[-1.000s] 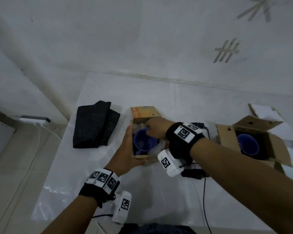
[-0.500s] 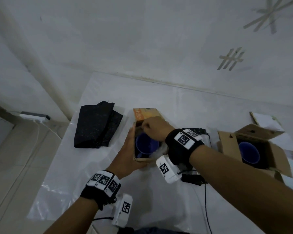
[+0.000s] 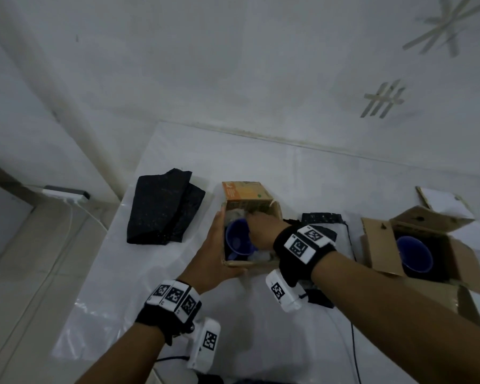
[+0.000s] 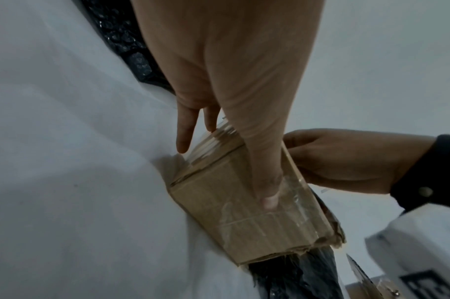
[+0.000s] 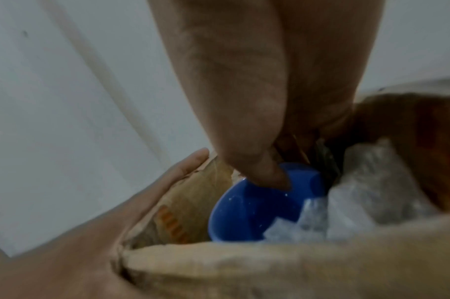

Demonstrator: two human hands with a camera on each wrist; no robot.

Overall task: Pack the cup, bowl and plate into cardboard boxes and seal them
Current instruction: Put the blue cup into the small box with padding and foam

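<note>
A small cardboard box (image 3: pixel 250 263) stands open in the middle of the table with a blue cup (image 3: pixel 237 242) upright inside, clear bubble wrap (image 5: pixel 372 192) packed beside it. My left hand (image 3: pixel 214 248) lies flat against the box's left wall, thumb (image 4: pixel 268 198) pressed on the taped front face (image 4: pixel 244 222). My right hand (image 3: pixel 261 231) reaches down into the box; its thumb (image 5: pixel 259 168) dips inside the cup (image 5: pixel 244 212) and the fingers go behind the far rim, pinching it. A second open box (image 3: pixel 380 245) at right holds a blue bowl (image 3: pixel 414 253).
Folded black bubble wrap (image 3: pixel 164 209) lies left of the small box, and another black piece (image 3: pixel 322 218) lies behind my right wrist. White card (image 3: pixel 444 200) lies behind the right box. A wall runs along the table's far edge. A cable (image 3: pixel 354 353) crosses the near side.
My right hand has shifted from the cup's near right side to its far rim. My left hand stays against the box.
</note>
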